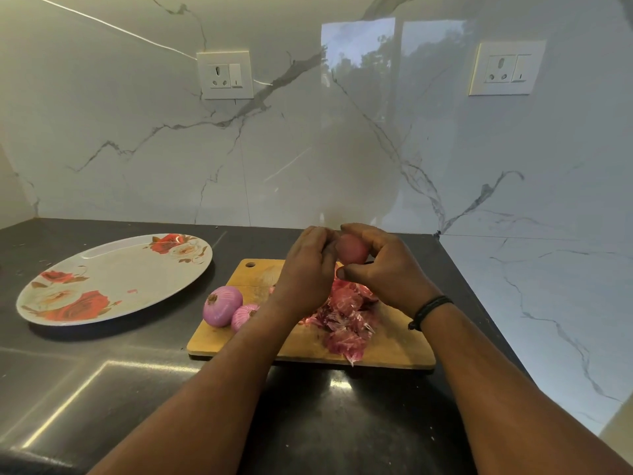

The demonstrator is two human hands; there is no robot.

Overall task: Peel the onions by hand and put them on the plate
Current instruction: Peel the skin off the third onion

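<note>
I hold one onion up over the cutting board, my left hand and right hand both curled round it, fingers gripping its sides. I judge it light, firm and rather slick, its papery skin brittle; best pinched at the tip or root end. Which way its axis runs I cannot tell. Two peeled onions lie on the board's left edge, root ends toward me, beside a heap of skins. The plate on the tabletop holds none.

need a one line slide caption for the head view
Both hands hold an onion above the cutting board of skins; two peeled onions wait beside an empty floral plate.
</note>
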